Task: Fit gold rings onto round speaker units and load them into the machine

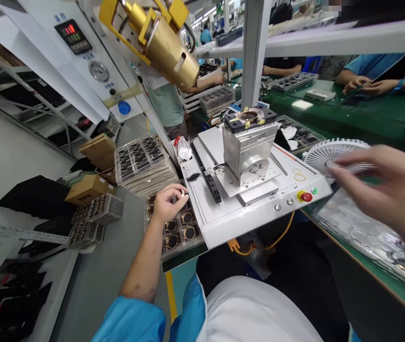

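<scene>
Your left hand (168, 203) curls above round parts (189, 232) in the tray (180, 233), likely light, stiff, scratch-prone, best held by rims; your right hand (391, 187) bends before the white fan (318, 153), either pinch unclear.

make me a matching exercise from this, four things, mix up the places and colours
1. left hand
2. right hand
3. big front button
4. overhead cylinder

A. gold
B. by the white spoked disc
C. red
D. over the tray of round parts

Pairs: 1-D, 2-B, 3-C, 4-A
</scene>
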A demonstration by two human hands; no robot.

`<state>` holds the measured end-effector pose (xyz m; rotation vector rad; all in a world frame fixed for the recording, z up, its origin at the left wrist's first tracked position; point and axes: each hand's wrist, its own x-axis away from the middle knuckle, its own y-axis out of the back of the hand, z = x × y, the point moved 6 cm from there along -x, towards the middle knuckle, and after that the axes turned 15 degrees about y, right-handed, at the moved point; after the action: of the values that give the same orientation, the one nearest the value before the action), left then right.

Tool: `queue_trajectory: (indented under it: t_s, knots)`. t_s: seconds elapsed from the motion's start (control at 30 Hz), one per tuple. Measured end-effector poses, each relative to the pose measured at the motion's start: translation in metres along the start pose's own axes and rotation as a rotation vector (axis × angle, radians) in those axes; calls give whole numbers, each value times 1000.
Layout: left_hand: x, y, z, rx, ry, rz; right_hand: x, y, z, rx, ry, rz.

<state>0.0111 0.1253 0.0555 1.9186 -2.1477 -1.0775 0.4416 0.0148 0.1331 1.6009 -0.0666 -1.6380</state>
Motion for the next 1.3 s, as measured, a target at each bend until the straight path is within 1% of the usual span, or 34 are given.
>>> queue_trajectory:
  t_s: [0.07,0.1,0.13,0.2,0.23,0.3,0.33,0.4,0.5,0.6,0.67,0.73,0.77,0.83,0.9,0.97,1.07,1.13,1.17,1.2,1.3]
  knots:
    - [-12,-11,-22,84,-99,-35,-48,-32,8,-133,159,6]
    - [-18,-15,-32,104,-150,-56,-75,-45,10,-165,219,2]
    - [-24,-17,-41,113,-196,-78,-100,-59,12,-181,269,26]
    - [-34,-19,-58,120,-272,-127,-145,-84,8,-211,290,152]
    - [-39,-18,-66,121,-301,-152,-161,-96,3,-242,280,248]
    - [-46,-17,-79,110,-327,-187,-182,-113,-7,-346,249,413]
    - [-50,-16,-85,94,-329,-198,-188,-118,-11,-412,239,457]
    - [-59,-17,-98,38,-331,-210,-193,-120,-16,-528,229,455]
    - [-74,-22,-118,-59,-384,-221,-190,-114,-17,-593,191,350]
    - [-99,-31,-140,-94,-432,-219,-181,-105,-16,-614,127,178]
    - [-122,-38,-153,-74,-408,-219,-172,-97,-17,-651,69,34]
    - [-148,-49,-165,-63,-345,-182,-161,-91,-18,-696,4,-73]
    - [-160,-57,-171,-70,-313,-137,-154,-88,-18,-722,-26,-103]
    - [-180,-77,-182,-124,-260,-9,-139,-80,-17,-779,-69,-142]
    - [-194,-96,-187,-205,-211,101,-120,-69,-15,-828,-103,-168]
    - [-200,-107,-187,-268,-159,139,-96,-57,-14,-863,-158,-183]
    - [-197,-108,-185,-297,-118,97,-50,-40,-20,-881,-298,-182]
    - [-189,-103,-186,-297,-146,55,-12,-33,-31,-859,-426,-176]
    - [-185,-100,-187,-299,-171,58,9,-31,-37,-835,-500,-174]
    - [-180,-99,-188,-303,-200,77,31,-31,-44,-808,-578,-174]
    - [-168,-97,-193,-344,-315,195,93,-36,-62,-742,-808,-149]
